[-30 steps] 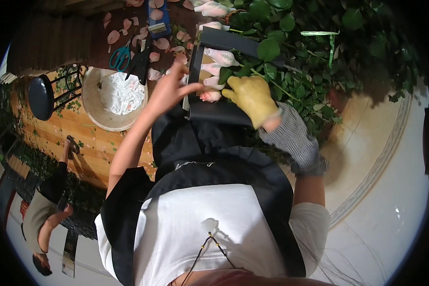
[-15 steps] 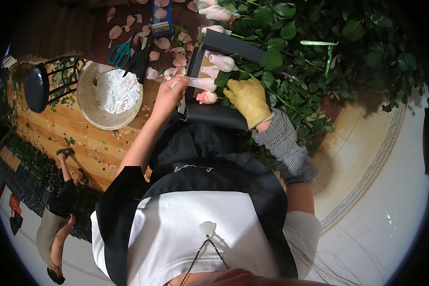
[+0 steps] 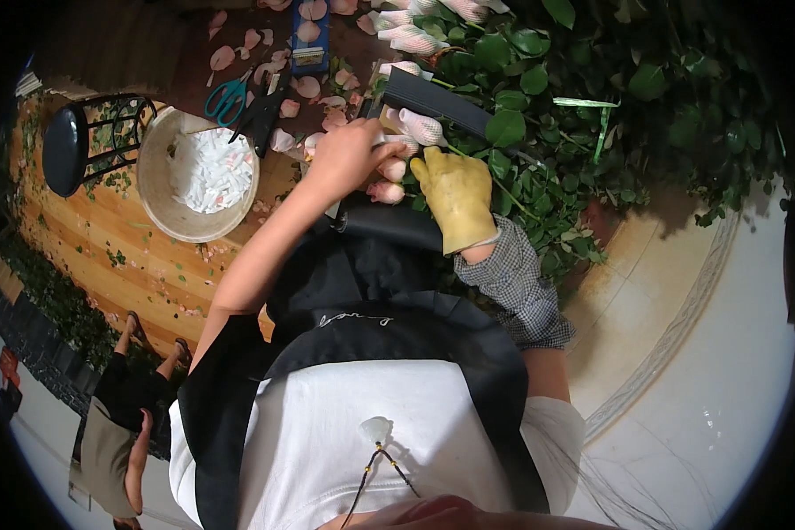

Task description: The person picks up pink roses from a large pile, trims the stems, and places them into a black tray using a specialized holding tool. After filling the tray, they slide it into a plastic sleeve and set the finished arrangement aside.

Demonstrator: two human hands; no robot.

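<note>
My bare left hand [image 3: 349, 155] pinches a pale mesh foam sleeve [image 3: 402, 141] at a pink rose bud [image 3: 390, 170]. Another pink rose head [image 3: 384, 193] lies just below. Beside them my right hand [image 3: 450, 190], in a yellow glove, is closed at the flower stems, its fingertips partly hidden. Several sleeved roses [image 3: 422, 128] lie around a black padded holder [image 3: 437, 104], their leafy stems [image 3: 521, 194] reaching right. A black padded edge [image 3: 380, 225] is below my hands.
Scissors [image 3: 230, 99], a dark tool [image 3: 265, 110], a blue tool [image 3: 311, 55] and loose petals [image 3: 223, 60] lie upper left. A tub of white sleeves [image 3: 203, 168], black stool [image 3: 64, 146], thick foliage [image 3: 654, 106] and another person [image 3: 115, 442] are around me.
My left hand brought in a sleeve, then moved rightward over the rose heads with it. My right hand shifted slightly down. The other person at lower left has changed position.
</note>
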